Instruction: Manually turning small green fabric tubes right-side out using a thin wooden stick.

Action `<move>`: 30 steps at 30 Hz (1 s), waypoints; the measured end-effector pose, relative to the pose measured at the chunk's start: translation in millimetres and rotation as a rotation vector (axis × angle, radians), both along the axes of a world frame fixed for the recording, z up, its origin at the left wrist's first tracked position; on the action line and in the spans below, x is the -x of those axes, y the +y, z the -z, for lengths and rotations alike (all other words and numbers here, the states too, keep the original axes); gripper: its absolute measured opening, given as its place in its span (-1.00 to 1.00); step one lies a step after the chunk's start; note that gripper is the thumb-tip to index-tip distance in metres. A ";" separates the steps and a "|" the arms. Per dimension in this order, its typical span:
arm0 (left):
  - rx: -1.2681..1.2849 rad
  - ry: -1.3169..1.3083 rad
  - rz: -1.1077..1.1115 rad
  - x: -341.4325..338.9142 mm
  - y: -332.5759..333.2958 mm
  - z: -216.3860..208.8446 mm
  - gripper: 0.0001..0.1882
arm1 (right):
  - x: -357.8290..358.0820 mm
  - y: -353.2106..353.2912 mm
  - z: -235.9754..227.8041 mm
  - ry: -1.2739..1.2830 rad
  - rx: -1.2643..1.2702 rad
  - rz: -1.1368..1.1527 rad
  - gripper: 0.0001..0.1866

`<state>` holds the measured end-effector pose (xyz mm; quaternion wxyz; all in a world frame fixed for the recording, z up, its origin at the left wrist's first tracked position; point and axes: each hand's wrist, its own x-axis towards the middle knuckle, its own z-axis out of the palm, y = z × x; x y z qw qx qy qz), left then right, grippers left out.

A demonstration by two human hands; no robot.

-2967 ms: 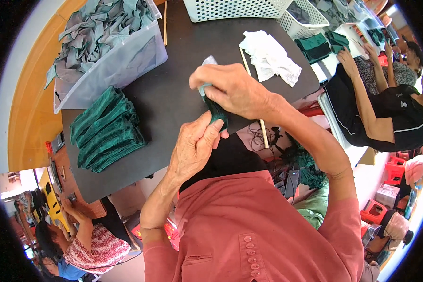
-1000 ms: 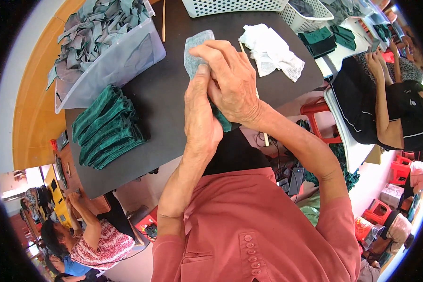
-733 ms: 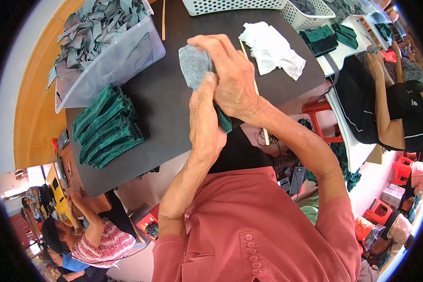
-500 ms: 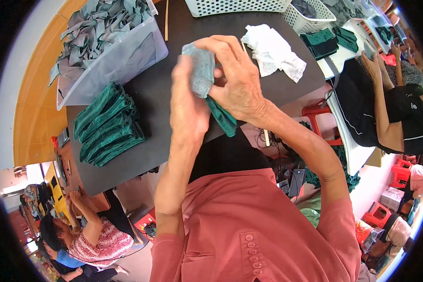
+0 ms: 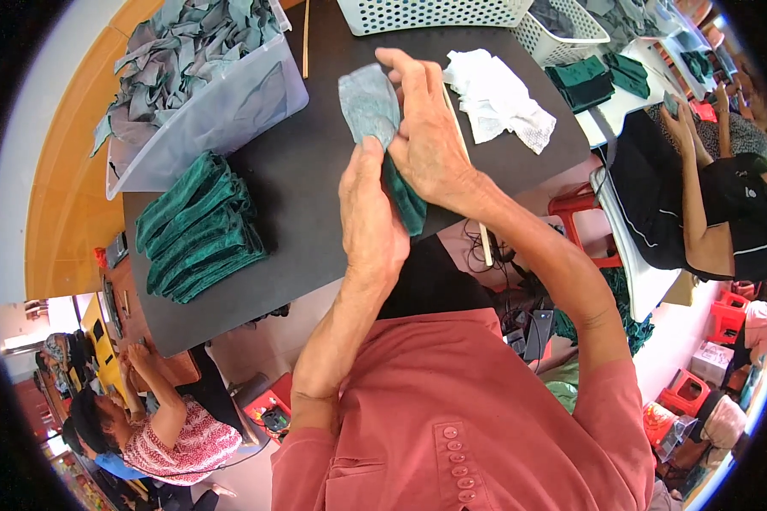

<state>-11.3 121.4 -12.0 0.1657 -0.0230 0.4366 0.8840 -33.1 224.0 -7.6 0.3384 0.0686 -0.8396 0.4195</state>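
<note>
A piece of fabric (image 5: 368, 100), pale grey-green on its upper part, is held between both hands over the dark table. Its dark green velvet end (image 5: 406, 203) hangs down between my wrists. My left hand (image 5: 371, 217) pinches the lower pale part, thumb on top and its other fingers mostly hidden. Curved along the fabric's right edge, my right hand (image 5: 433, 140) grips it too. A thin pale stick (image 5: 487, 245) passes by my right hand and under the forearm; I cannot tell whether the hand holds it.
Left of my hands lies a stack of folded green velvet (image 5: 200, 230). Behind it stands a translucent bin (image 5: 222, 111) of grey-green cloth pieces. A white crumpled cloth (image 5: 498, 98) lies to the right, a perforated basket (image 5: 435, 17) at the back. Other people sit on both sides.
My left hand has moved right and down, its thumb now pressing on the fabric. The fabric's pale part has opened out and points up, with my right-hand fingers at its side.
</note>
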 end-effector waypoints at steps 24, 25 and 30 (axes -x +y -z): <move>0.053 -0.008 -0.009 15.2 9.7 -5.8 -0.48 | -3.8 -5.4 -6.5 -0.106 -0.192 0.000 -0.24; 0.076 0.048 0.008 13.6 7.7 -4.6 -0.47 | -3.6 -8.2 -8.7 -0.135 -0.186 0.013 -0.25; 0.044 0.063 0.083 7.5 8.0 10.0 -0.45 | 4.9 7.2 -7.5 -0.291 -0.051 -0.034 -0.33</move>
